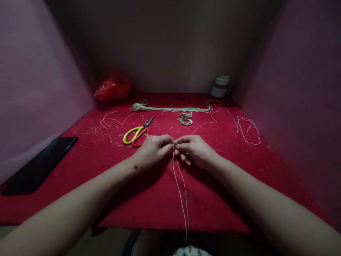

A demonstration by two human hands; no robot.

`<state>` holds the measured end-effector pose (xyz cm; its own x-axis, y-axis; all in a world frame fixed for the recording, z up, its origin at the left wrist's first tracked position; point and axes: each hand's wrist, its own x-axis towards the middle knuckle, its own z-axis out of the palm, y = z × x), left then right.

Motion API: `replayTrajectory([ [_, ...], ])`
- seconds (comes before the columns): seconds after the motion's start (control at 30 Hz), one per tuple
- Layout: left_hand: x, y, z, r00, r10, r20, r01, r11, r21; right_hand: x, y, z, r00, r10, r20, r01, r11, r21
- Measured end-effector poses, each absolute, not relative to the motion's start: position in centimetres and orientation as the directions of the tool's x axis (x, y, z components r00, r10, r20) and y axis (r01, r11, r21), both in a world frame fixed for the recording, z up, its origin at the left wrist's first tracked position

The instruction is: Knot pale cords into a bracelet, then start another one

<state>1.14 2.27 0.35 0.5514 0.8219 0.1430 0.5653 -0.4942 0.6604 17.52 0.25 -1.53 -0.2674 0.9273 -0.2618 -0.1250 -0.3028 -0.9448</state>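
Observation:
My left hand (157, 148) and my right hand (194, 149) meet above the middle of the red cloth. Both pinch thin cords (181, 192), one pale and one greenish, whose ends hang down past the table's front edge. A small loop shows between the fingertips. Scissors (137, 135) with one yellow and one red handle lie just behind my left hand, partly hidden by it. Farther back, braided cord rings (185, 118) rest in front of a long bundle of pale green cords (170, 109).
A black phone-like slab (39, 165) lies at the left edge of the red table (213, 209). At the back stand a red plastic bag (113, 87) and a white lidded container (220, 87). Loose cords (249, 131) and small clippings are scattered about. Pink walls flank both sides.

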Motion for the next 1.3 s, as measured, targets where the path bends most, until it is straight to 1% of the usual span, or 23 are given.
replayTrajectory([
  [0.2,1.3,2.3,0.1,0.572,0.8,0.185,0.567,-0.547,0.615,17.2,0.3,-1.9,-0.233,0.946,-0.225,-0.027,-0.238,-0.971],
  [0.43,1.3,2.1,-0.4,0.557,0.801,0.22,0.563,-0.559,0.609,17.3,0.3,-1.9,-0.23,0.943,-0.242,0.055,-0.236,-0.97],
  [0.6,1.3,2.3,-0.6,0.554,0.778,0.297,0.542,-0.607,0.581,17.4,0.3,-2.0,-0.264,0.938,-0.227,0.006,-0.233,-0.972],
  [0.83,1.1,2.5,-0.9,0.561,0.744,0.361,0.496,-0.652,0.573,17.3,0.1,-1.7,-0.234,0.944,-0.233,-0.029,-0.246,-0.969],
  [0.97,1.1,2.5,-0.8,0.532,0.771,0.351,0.544,-0.628,0.556,17.2,0.1,-1.5,-0.219,0.948,-0.232,-0.067,-0.252,-0.965],
  [1.07,1.1,2.7,-0.8,0.5,0.797,0.338,0.626,-0.603,0.494,17.2,0.1,-1.5,-0.202,0.946,-0.252,-0.073,-0.271,-0.96],
  [1.13,1.0,2.9,-0.8,0.508,0.801,0.318,0.653,-0.598,0.465,17.1,0.1,-1.5,-0.199,0.945,-0.26,-0.075,-0.28,-0.957],
  [1.3,1.0,2.8,-1.0,0.54,0.791,0.288,0.63,-0.607,0.485,17.1,0.2,-1.7,-0.207,0.947,-0.244,-0.07,-0.263,-0.962],
])
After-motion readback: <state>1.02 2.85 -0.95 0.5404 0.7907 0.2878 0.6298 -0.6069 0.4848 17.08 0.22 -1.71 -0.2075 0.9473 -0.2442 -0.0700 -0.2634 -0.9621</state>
